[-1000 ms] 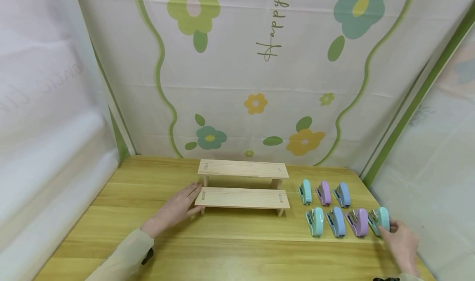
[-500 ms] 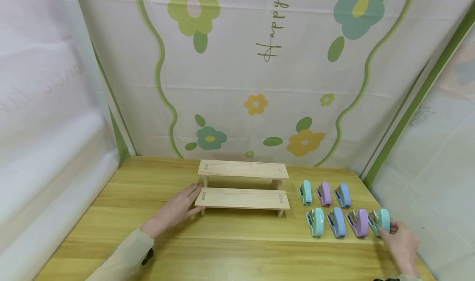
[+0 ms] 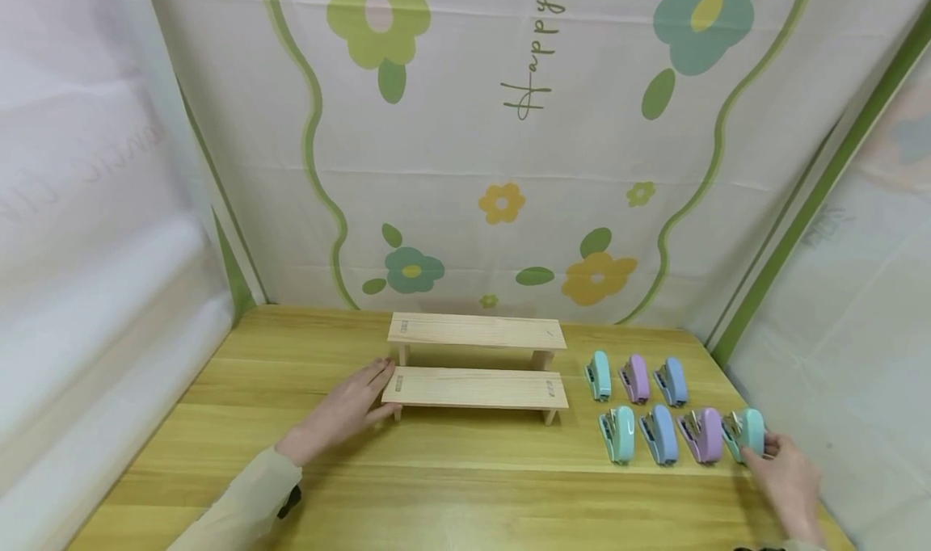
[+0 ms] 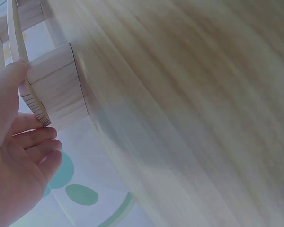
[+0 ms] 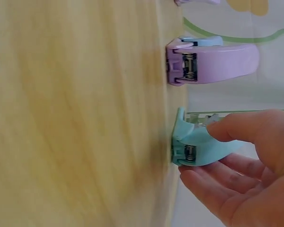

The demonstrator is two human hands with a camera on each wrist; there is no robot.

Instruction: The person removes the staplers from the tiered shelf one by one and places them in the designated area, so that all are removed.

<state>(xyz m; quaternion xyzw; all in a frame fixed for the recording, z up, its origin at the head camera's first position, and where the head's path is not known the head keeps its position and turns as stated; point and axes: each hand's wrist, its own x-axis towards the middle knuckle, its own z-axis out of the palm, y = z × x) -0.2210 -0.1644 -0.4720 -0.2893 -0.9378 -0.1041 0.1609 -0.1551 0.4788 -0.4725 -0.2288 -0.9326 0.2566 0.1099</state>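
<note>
A pale two-tier wooden stand (image 3: 476,389) sits at mid-table. My left hand (image 3: 349,410) grips the left end of its lower board. In the left wrist view, the thumb (image 4: 14,73) lies on one edge of the board (image 4: 33,101), and the fingers curl at its end. At the far right of the front row is a mint green stapler (image 3: 749,431), standing on the table. My right hand (image 3: 789,474) holds it from the right. The right wrist view has the thumb on one side of this stapler (image 5: 203,146) and fingers on the other.
Left of the held stapler stand a purple stapler (image 3: 701,436), a blue one (image 3: 659,435) and a mint one (image 3: 618,435). Behind them are mint (image 3: 599,376), purple (image 3: 636,379) and blue (image 3: 672,382) staplers. Fabric walls enclose the wooden table (image 3: 465,494).
</note>
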